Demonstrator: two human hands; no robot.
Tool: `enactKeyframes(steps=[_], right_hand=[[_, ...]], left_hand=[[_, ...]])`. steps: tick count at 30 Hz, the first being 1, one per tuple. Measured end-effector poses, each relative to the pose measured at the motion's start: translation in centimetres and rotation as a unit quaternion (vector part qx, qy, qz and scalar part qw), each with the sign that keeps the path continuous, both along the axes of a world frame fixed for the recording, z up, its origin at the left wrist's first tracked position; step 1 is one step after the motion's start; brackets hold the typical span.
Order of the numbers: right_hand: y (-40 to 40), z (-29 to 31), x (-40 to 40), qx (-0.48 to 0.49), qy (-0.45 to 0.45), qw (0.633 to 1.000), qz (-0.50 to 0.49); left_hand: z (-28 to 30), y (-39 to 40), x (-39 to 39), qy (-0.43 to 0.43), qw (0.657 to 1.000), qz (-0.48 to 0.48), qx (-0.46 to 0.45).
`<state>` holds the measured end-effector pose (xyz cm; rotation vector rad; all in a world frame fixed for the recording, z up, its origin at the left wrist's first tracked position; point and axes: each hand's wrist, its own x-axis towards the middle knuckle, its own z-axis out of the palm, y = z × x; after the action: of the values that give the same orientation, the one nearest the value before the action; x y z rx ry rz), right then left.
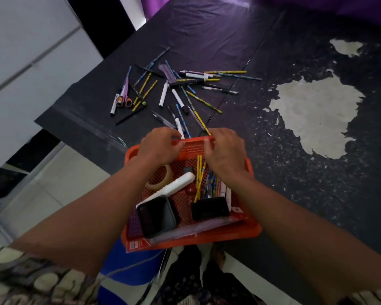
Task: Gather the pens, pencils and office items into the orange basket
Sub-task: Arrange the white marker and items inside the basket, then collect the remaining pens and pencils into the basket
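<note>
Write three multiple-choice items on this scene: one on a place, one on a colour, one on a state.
1. Where does the beige tape roll lie?
A. in the orange plastic mesh basket
B. on the black table cover
C. on the floor

2. What colour are the scissors' handle rings?
A. green
B. orange
C. white

3. What are the left hand and right hand doing?
A. hanging idle
B. lifting the scissors
C. gripping the basket's far rim

Answers: 1 A, the roll sits inside the mesh; 2 B, both rings are orange; 3 C, fingers curl over the rim.
</note>
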<state>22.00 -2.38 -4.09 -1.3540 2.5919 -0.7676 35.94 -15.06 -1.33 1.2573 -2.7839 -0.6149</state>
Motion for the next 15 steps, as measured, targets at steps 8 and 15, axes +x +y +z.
enactKeyframes(steps=[8, 15], right_hand=[[-10.6, -0.5, 0.6, 0.169, -0.074, 0.983, 0.026], [-15.3, -3.2, -0.2, 0.297, -0.124, 0.947, -0.010]], left_hand=[[-3.5, -6.7, 0.4, 0.012, 1.000, 0.023, -0.003], [-6.4, -10.1, 0.1, 0.069, 0.997, -0.017, 0.024]])
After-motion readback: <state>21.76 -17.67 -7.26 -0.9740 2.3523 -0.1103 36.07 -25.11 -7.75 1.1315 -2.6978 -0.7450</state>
